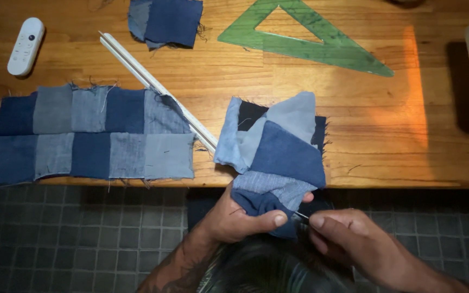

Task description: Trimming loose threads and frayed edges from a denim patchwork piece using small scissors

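Head camera pictures show a wooden desk (354, 152) seen from above, with a dark tiled floor (82, 239) below its near edge. A folded bundle of blue denim patches (272, 152) is laid over the near edge of the desk, and its lower end is held off the desk. That lower end is gripped by the left hand (240, 217), with the thumb pressed on top of the cloth and the fingers curled under it. A thin shiny needle (301, 216) is pinched between the fingers of the right hand (348, 236), and its tip is right at the edge of the cloth, just beside the left thumb. Whether the tip is inside the cloth cannot be told.

On the left of the desk, a flat patchwork strip (90, 135) of blue squares is spread out in two rows. A long white stick (153, 84) is laid slanted, with its lower end tucked between the strip and the bundle. Farther back, a small stack of denim squares (166, 21), a green see-through triangle ruler (305, 38) and a white remote (25, 46) are seen.
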